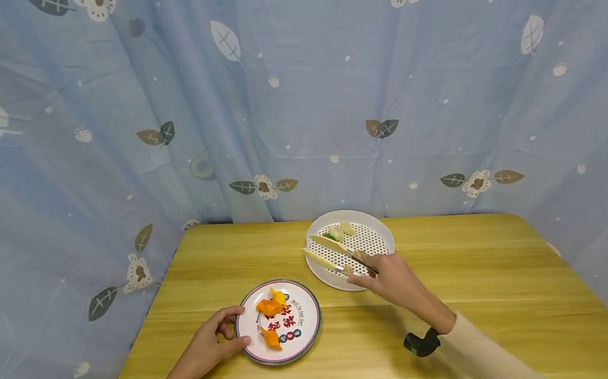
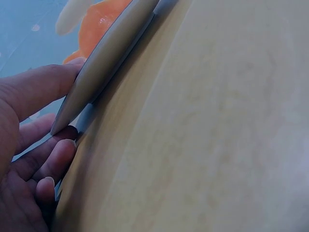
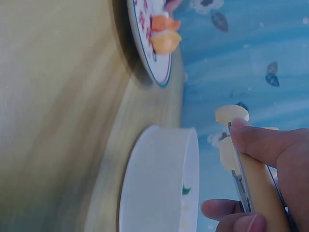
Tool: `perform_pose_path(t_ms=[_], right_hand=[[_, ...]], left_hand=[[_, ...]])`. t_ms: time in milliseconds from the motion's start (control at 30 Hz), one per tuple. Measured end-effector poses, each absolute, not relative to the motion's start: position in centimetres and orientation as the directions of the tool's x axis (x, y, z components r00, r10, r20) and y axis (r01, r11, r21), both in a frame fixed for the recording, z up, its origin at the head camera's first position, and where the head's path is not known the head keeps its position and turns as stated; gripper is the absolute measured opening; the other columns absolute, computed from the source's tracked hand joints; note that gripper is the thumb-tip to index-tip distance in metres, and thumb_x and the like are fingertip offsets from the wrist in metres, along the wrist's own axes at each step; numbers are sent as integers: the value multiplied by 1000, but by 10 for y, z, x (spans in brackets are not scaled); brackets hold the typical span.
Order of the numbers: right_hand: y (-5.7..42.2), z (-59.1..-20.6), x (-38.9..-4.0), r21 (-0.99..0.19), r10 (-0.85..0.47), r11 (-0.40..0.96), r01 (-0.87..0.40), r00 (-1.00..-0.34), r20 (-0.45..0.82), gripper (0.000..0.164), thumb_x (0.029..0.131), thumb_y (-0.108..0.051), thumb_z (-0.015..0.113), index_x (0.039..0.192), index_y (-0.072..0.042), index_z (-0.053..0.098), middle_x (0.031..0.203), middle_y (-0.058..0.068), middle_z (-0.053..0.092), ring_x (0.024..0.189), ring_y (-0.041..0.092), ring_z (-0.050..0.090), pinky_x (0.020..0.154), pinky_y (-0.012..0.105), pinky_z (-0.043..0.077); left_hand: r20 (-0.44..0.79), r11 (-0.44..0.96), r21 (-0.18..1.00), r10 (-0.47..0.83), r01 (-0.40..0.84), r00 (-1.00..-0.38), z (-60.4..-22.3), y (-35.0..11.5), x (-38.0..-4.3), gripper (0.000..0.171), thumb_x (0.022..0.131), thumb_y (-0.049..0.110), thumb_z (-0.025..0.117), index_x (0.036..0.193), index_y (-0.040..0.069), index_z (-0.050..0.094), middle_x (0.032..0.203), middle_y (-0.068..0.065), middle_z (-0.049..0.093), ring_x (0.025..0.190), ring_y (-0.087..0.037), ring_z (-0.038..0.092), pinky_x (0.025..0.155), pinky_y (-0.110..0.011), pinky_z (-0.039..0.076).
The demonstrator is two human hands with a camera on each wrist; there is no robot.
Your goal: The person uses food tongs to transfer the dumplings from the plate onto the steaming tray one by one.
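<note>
My left hand (image 1: 209, 346) holds the left rim of a round white plate (image 1: 308, 336) with a dark edge and red printed characters. In the left wrist view, the thumb lies over the rim and the other fingers are below it. Orange and yellow dumpling-shaped pieces (image 1: 271, 338) sit on the plate. My right hand (image 1: 396, 280) grips tongs (image 1: 330, 244) with pale beige ends and metal arms, over a white round container (image 1: 381, 230) with a dotted or perforated bottom. Pale pieces (image 1: 347, 228) and a bit of green lie at its far side. Whether the tongs hold anything is unclear.
Both things stand on a yellow wood-grain table (image 1: 465, 271); the container is farther back, to the right of the plate. A blue curtain (image 1: 304, 100) with leaves and flowers hangs behind and along the sides. Each wrist wears a black device (image 1: 422, 343).
</note>
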State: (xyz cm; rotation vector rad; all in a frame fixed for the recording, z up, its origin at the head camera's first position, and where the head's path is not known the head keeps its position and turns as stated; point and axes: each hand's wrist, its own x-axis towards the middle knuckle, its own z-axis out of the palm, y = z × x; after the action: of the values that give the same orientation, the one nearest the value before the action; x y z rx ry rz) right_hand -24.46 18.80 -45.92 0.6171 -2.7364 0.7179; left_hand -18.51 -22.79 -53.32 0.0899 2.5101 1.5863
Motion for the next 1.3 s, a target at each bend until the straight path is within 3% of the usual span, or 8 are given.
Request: perform_pose_path(t_ms=[167, 467, 567, 800, 900, 1100, 1300], right_hand=[[184, -462, -232, -421, -375, 762, -492, -865, 333, 61, 85, -47, 83, 129, -6, 72, 60, -15, 45, 55, 2, 36, 53, 24, 34], [172, -461, -211, -435, -458, 695, -573, -819, 346, 60, 89, -48, 79, 128, -3, 72, 64, -16, 45, 57, -2, 34, 51, 21, 32], [167, -462, -204, -443, -481, 674, -591, -806, 345, 54, 89, -44, 80, 126, -4, 73, 64, -16, 45, 56, -2, 31, 50, 20, 30], [158, -464, -190, -457, -533, 640, -617, -786, 315, 36, 88, -47, 80, 109, -19, 71, 66, -14, 47, 57, -2, 31, 51, 18, 29], [154, -467, -186, -461, -551, 633, -622, -780, 296, 38, 89, -49, 78, 111, -19, 71, 67, -16, 47, 57, -2, 30, 51, 18, 29], [149, -474, -177, -493, -569, 611, -619, -777, 270, 58, 89, -45, 80, 132, -8, 70, 66, -15, 47, 54, -3, 25, 49, 16, 26], [146, -482, -170, -515, -589, 567, -643, -754, 293, 61, 88, -44, 80, 134, -6, 69, 65, -8, 49, 56, -4, 25, 49, 15, 26]], left_hand=[[-115, 430, 902, 144, -42, -983, -533, -227, -184, 62, 82, 29, 89, 137, 19, 61, 100, -10, 54, 88, -25, 50, 73, -31, 40], [-109, 424, 905, 148, -37, -983, -534, -227, -186, 63, 82, 26, 90, 137, 18, 61, 100, -10, 55, 89, -24, 50, 72, -30, 41], [-107, 423, 906, 151, -33, -983, -535, -227, -187, 63, 82, 27, 90, 137, 18, 61, 98, -10, 54, 88, -24, 50, 72, -30, 40], [-108, 405, 914, 154, -37, -982, -536, -228, -186, 63, 82, 27, 90, 136, 16, 61, 97, -11, 54, 89, -25, 50, 73, -30, 41], [-108, 403, 914, 155, -37, -982, -536, -228, -186, 63, 82, 27, 90, 137, 16, 61, 98, -11, 54, 90, -25, 50, 73, -30, 41], [-104, 395, 918, 170, -29, -980, -536, -229, -186, 64, 82, 26, 89, 138, 15, 61, 98, -11, 53, 90, -25, 50, 73, -29, 42], [-88, 406, 914, 185, -5, -979, -532, -230, -186, 69, 81, 28, 90, 141, 13, 59, 101, -10, 55, 88, -23, 50, 71, -29, 41]])
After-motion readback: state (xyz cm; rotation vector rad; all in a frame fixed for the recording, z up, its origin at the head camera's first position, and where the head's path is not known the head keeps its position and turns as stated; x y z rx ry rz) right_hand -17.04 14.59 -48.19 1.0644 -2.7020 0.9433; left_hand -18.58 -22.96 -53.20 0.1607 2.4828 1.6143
